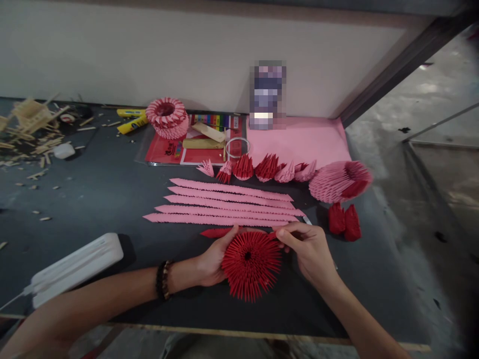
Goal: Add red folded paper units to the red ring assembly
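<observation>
A round red piece of folded-paper origami (pixel 251 267), spiky at its rim with a small dark hole in the middle, is held just above the table's front part. My left hand (pixel 215 259) grips its left side, thumb along the upper edge. At its upper right edge, my right hand (pixel 309 244) pinches a small red folded-paper piece (pixel 275 235) between thumb and fingertips. Behind the disc lies a red paper strip (pixel 215 233), partly hidden. Several long pink folded-paper strips (pixel 228 202) lie side by side just beyond.
A row of small red and pink paper clusters (pixel 244 167) stands behind the strips. Pink origami bowl (pixel 339 182) and two red pieces (pixel 344 222) sit right. A white power strip (pixel 78 267) lies left. Wood scraps (pixel 33 124), glue tubes (pixel 132 122) and a pink-and-red ring vase (pixel 167 118) stand behind.
</observation>
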The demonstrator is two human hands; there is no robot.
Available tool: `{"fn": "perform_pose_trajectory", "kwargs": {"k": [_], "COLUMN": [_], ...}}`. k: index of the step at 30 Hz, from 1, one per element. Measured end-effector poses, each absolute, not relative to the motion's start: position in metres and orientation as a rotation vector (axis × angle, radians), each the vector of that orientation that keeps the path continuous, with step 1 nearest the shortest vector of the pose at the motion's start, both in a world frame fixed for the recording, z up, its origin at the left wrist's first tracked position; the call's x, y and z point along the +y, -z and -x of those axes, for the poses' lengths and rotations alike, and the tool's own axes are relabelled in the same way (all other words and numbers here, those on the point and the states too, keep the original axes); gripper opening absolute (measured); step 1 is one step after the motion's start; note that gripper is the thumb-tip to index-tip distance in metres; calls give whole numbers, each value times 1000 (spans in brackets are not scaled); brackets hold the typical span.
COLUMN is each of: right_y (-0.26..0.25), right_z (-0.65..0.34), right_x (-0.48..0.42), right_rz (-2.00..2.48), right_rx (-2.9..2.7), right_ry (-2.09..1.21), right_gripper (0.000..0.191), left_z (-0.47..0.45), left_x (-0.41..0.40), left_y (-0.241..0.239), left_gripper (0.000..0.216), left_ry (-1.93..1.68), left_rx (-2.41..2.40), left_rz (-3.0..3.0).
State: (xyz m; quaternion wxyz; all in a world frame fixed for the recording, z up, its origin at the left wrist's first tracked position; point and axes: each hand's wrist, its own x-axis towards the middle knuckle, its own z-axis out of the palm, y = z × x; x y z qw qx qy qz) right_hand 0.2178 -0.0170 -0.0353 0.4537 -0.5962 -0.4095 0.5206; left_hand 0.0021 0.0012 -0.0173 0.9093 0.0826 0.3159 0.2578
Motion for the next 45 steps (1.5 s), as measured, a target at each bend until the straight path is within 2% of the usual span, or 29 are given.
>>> {"fn": "perform_pose_trajectory", "kwargs": {"k": [9, 22, 27, 45], "right_y": [18, 20, 16, 14], "right_z": [-218, -217, -217, -219], "right_x": [-17, -17, -18, -22], "right_rz": [1579, 1493, 1489, 1513], "right_rx": [-1504, -1515, -1592, -1524], "right_ry": [-1056, -1174, -1066, -934], "right_gripper": [17, 20, 14, 13], "left_z": [-1, -2, -2, -4], "left_x": [0, 0, 0, 1], "left_y": [17, 14, 19, 17], "left_gripper": [50, 44, 47, 44], "left_ry": [-437, -518, -478, -510], "left_rx": [710, 681, 717, 731], "left_rz": [-126, -156, -105, -127]}}
